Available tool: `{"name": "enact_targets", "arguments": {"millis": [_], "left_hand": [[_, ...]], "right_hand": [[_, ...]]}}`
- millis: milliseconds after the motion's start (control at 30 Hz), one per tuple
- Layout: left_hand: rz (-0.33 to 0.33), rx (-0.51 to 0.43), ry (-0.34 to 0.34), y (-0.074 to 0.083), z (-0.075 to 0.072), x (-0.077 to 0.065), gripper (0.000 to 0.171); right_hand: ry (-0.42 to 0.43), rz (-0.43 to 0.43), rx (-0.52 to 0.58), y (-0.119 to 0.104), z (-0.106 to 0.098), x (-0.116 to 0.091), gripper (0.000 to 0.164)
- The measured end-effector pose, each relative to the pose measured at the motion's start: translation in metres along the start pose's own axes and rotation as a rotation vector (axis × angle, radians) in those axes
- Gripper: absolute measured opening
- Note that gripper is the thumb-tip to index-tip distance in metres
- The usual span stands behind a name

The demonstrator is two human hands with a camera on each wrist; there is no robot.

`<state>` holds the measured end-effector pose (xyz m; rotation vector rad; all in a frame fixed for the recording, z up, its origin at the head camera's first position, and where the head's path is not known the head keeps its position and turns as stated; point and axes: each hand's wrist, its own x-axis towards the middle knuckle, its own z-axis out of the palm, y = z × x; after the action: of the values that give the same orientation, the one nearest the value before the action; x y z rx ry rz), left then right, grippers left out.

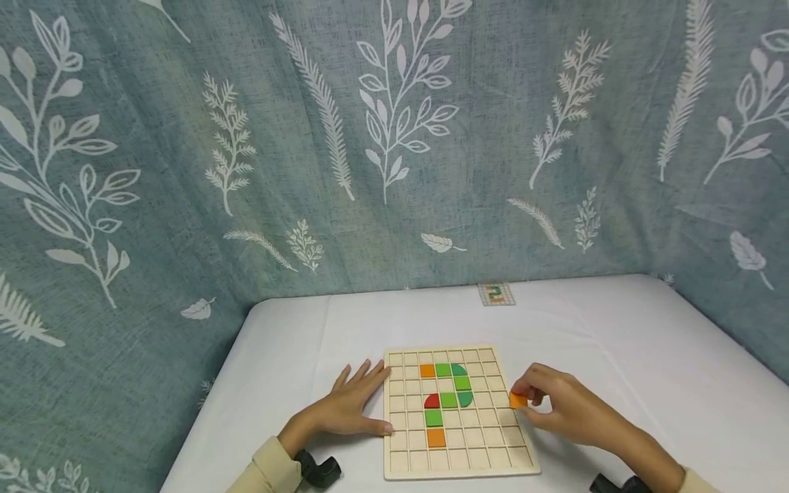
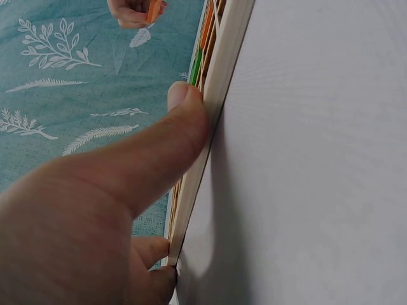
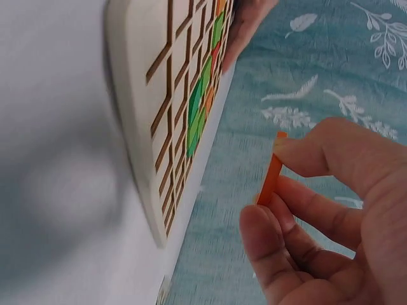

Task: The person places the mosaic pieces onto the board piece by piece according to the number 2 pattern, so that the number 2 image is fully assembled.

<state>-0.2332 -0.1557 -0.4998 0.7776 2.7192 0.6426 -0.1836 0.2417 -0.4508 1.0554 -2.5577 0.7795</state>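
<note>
A pale wooden grid board point(image 1: 487, 457) lies on the table. Set in its cells are orange squares, green squares, darker green rounded pieces point(image 1: 465, 398) and one red rounded piece point(image 1: 432, 401), together forming a hooked figure. My left hand point(image 1: 345, 409) rests against the board's left edge, fingers spread, thumb on the rim as the left wrist view shows. Just past the board's right edge, my right hand point(image 1: 557, 404) pinches an orange square tile point(image 1: 518, 400) between thumb and fingers. In the right wrist view the orange tile point(image 3: 272, 175) appears edge-on, apart from the board.
A small pattern card point(image 1: 496, 294) with a similar figure lies at the table's back edge. The table is covered in white cloth point(image 1: 345, 329). A leaf-print curtain point(image 1: 394, 137) hangs behind and at both sides. Dark wrist devices point(image 1: 320, 471) sit under the wrists.
</note>
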Motion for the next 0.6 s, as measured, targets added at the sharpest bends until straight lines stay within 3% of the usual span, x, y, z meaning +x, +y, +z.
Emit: {"name": "enact_targets", "arguments": {"millis": [300, 600], "left_hand": [[0.0, -0.001, 0.002, 0.0, 0.003, 0.0, 0.11], [-0.001, -0.003, -0.002, 0.0, 0.001, -0.001, 0.109]], "right_hand": [[-0.107, 0.03, 0.083, -0.017, 0.012, 0.012, 0.024], [-0.146, -0.029, 0.152, -0.029, 0.027, 0.026, 0.022]]}}
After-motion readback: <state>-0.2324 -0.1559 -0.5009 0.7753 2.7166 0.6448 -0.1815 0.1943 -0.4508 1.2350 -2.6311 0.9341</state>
